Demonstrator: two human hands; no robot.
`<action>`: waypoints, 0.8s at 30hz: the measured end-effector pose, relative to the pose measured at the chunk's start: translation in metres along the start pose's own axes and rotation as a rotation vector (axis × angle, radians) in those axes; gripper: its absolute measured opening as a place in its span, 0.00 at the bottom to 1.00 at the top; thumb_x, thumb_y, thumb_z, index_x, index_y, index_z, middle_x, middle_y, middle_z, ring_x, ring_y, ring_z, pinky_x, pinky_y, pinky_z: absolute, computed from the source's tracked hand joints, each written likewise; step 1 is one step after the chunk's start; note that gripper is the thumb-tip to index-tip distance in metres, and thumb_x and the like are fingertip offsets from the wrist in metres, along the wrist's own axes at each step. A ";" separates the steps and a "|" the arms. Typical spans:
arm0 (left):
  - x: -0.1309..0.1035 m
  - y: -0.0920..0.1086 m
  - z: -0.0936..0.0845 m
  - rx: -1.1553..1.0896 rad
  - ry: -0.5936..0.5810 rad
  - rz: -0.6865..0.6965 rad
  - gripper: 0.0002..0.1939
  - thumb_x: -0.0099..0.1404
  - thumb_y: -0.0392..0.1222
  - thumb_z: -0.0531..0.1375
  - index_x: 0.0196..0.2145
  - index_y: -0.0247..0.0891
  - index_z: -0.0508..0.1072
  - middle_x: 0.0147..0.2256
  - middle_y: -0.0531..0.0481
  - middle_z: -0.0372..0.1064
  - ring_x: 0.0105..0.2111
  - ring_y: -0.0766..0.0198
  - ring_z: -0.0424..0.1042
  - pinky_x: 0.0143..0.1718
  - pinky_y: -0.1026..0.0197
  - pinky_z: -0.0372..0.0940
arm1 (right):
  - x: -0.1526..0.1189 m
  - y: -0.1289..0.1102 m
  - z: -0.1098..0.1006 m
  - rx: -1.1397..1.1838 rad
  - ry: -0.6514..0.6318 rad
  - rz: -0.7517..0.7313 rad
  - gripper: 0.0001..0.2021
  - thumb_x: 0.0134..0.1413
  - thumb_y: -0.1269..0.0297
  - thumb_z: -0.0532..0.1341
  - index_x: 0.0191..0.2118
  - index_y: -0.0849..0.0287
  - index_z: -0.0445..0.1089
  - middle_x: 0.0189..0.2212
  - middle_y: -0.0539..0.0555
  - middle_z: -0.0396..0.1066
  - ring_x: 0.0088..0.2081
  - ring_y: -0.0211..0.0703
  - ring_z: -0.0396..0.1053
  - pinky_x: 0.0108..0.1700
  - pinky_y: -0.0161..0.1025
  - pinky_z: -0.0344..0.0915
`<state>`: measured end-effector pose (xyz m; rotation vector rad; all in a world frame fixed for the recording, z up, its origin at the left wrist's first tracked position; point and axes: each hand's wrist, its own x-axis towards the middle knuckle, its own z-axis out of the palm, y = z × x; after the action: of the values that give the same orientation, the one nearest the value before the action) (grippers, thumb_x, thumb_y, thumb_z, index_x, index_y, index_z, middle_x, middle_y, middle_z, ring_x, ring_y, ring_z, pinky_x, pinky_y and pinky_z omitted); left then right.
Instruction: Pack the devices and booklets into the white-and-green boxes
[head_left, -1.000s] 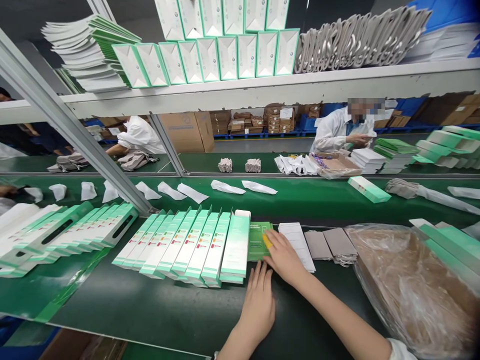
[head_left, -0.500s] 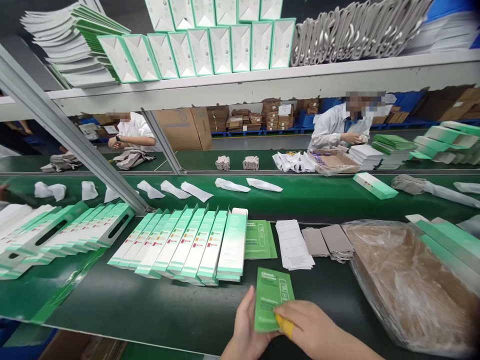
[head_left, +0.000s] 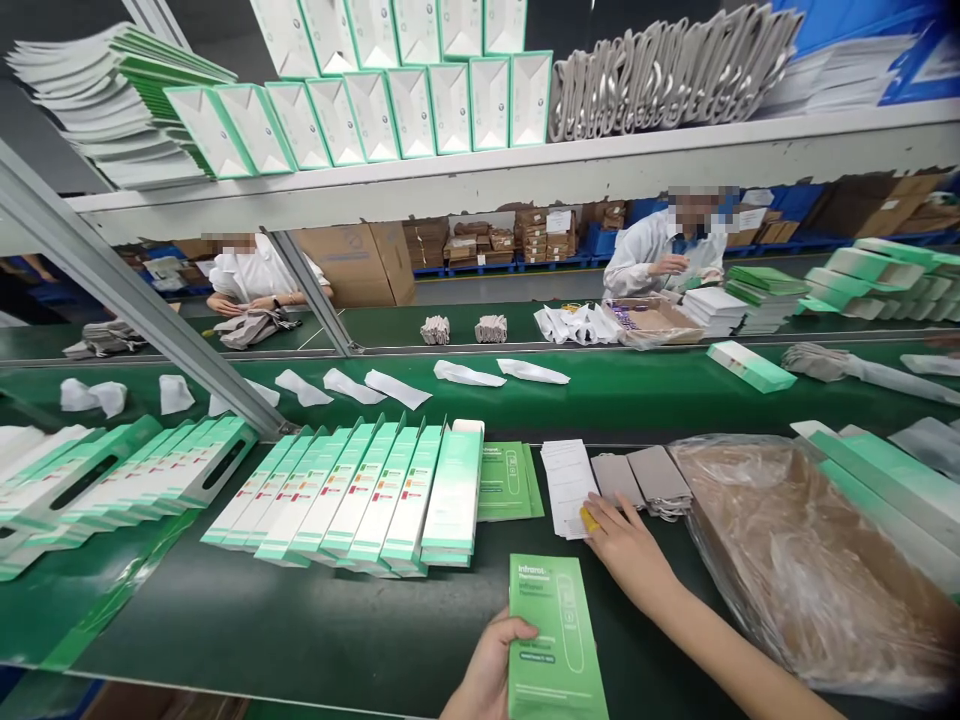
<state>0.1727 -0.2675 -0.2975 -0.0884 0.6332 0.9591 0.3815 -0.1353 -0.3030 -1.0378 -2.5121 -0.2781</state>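
Note:
My left hand [head_left: 491,665] grips a green booklet [head_left: 551,640] by its left edge, thumb on the cover, which reads "Infrarot-Thermometer". My right hand [head_left: 626,545] lies with fingers stretched over the lower right of a stack of white printed leaflets [head_left: 568,475]; yellow tape wraps one finger. Just beyond the fingertips are two folded grey cloth pouches [head_left: 616,480] [head_left: 658,480]. More green booklets [head_left: 506,482] lie left of the leaflets, beside a row of white-and-green boxes [head_left: 409,495] leaning on one another.
A plastic-lined carton [head_left: 795,540] stands at the right. Behind the worktop, a green conveyor [head_left: 637,395] carries white pouches [head_left: 469,373] and a box [head_left: 750,367]. Overhead, a shelf [head_left: 480,165] holds boxes and grey pouches. Two people in white [head_left: 660,250] work across the line.
My right hand has left the booklet and reached forward to the leaflets. The booklet, in my left hand, is lower and its cover now shows more fully. The view has shifted slightly.

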 end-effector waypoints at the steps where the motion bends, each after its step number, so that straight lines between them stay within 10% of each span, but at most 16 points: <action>1: 0.000 0.000 -0.003 0.007 0.007 0.014 0.30 0.54 0.28 0.58 0.55 0.27 0.63 0.37 0.38 0.79 0.43 0.47 0.78 0.46 0.52 0.67 | -0.003 0.000 -0.001 0.007 0.006 -0.006 0.15 0.62 0.78 0.52 0.42 0.65 0.76 0.46 0.65 0.77 0.52 0.57 0.72 0.57 0.60 0.63; 9: 0.007 -0.002 0.021 0.052 0.087 0.130 0.21 0.62 0.38 0.62 0.52 0.30 0.68 0.38 0.39 0.80 0.42 0.47 0.79 0.47 0.49 0.68 | -0.015 -0.038 -0.061 0.110 0.232 -0.048 0.11 0.62 0.76 0.56 0.46 0.65 0.73 0.46 0.64 0.77 0.45 0.49 0.76 0.48 0.45 0.74; 14: 0.017 0.005 0.043 0.030 -0.002 0.252 0.23 0.64 0.39 0.63 0.55 0.31 0.68 0.41 0.39 0.80 0.43 0.49 0.79 0.49 0.51 0.68 | -0.033 -0.081 -0.055 0.231 0.160 -0.243 0.15 0.63 0.77 0.50 0.39 0.62 0.75 0.46 0.61 0.77 0.50 0.49 0.74 0.50 0.44 0.74; 20: 0.025 0.009 0.035 0.105 0.002 0.264 0.28 0.61 0.33 0.64 0.59 0.33 0.65 0.40 0.40 0.80 0.42 0.50 0.79 0.48 0.51 0.69 | -0.033 -0.066 -0.064 0.359 -0.098 -0.258 0.11 0.63 0.67 0.56 0.45 0.59 0.75 0.52 0.56 0.75 0.54 0.50 0.72 0.54 0.44 0.72; 24: 0.022 0.008 0.033 0.184 0.000 0.263 0.29 0.58 0.30 0.62 0.57 0.32 0.65 0.39 0.40 0.80 0.38 0.49 0.80 0.44 0.50 0.70 | -0.008 -0.043 -0.077 0.383 -0.155 -0.004 0.18 0.65 0.65 0.54 0.58 0.59 0.68 0.58 0.58 0.69 0.59 0.49 0.66 0.59 0.47 0.67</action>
<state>0.1905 -0.2354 -0.2801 0.1623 0.7426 1.1487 0.3786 -0.1956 -0.2386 -0.9257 -2.5616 0.2846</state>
